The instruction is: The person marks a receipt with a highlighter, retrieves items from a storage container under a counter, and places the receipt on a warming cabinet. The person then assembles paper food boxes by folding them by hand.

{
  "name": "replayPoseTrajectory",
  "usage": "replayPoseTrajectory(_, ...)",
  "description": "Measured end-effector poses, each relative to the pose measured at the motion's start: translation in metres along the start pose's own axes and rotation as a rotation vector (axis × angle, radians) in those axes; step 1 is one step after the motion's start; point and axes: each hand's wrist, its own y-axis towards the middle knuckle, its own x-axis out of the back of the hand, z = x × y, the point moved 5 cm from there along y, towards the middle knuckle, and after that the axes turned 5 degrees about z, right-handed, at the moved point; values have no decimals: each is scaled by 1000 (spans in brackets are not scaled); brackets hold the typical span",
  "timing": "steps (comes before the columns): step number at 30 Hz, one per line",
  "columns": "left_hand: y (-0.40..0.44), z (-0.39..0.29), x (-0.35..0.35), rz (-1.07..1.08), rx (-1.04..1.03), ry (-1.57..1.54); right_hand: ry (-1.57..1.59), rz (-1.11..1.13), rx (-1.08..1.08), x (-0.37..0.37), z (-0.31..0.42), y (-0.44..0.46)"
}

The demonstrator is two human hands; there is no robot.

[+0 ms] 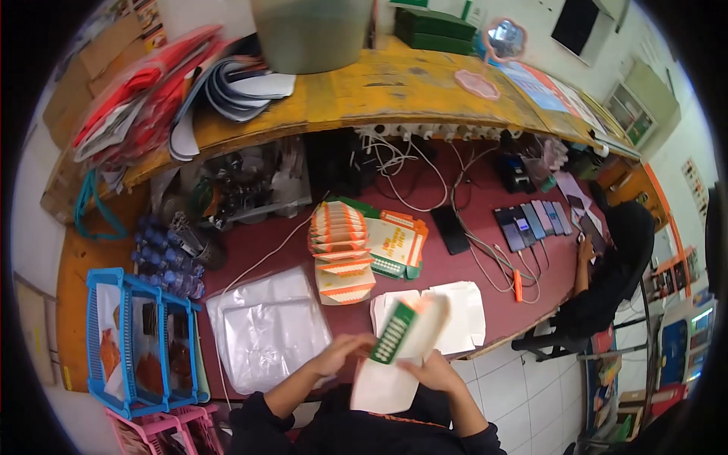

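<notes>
Low in the view, a white card piece with a green and orange printed panel (394,334) is held up, partly folded and slightly blurred. My right hand (434,373) grips its right edge. My left hand (345,355) is at its left side, fingers bent against the green panel. Flat white card pieces (462,315) lie just beyond it on the dark red table (265,262). A row of folded orange and white boxes (341,258) stands ahead, beside flat printed pieces (394,243). Clear plastic bags (265,330) lie to the left of my hands.
Blue trays (144,341) and water bottles (163,262) stand left. Phones (523,227) and cables lie right, near a seated person in black (622,265). A yellow wooden shelf (394,91) crosses above the table, holding a bucket and red packets.
</notes>
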Motion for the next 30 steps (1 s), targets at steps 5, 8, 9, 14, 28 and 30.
replayPoseTrajectory(5,2,-3,138,-845,-417,882,-98,-147,-70,3,-81,71)
replayPoseTrajectory(8,25,-28,144,-716,-583,1102,-313,-254,-65,7,-85,136)
replayPoseTrajectory(9,31,-30,149,-725,-584,1097,-115,-348,-47,15,-60,155)
replayPoseTrajectory(14,52,-22,166,-553,-470,1078,-247,-488,7,22,-38,218)
replayPoseTrajectory(28,62,28,183,-697,-388,644,-152,-318,-297,2,-91,225)
replayPoseTrajectory(30,60,52,208,-893,-383,478,-68,-346,61,5,-75,205)
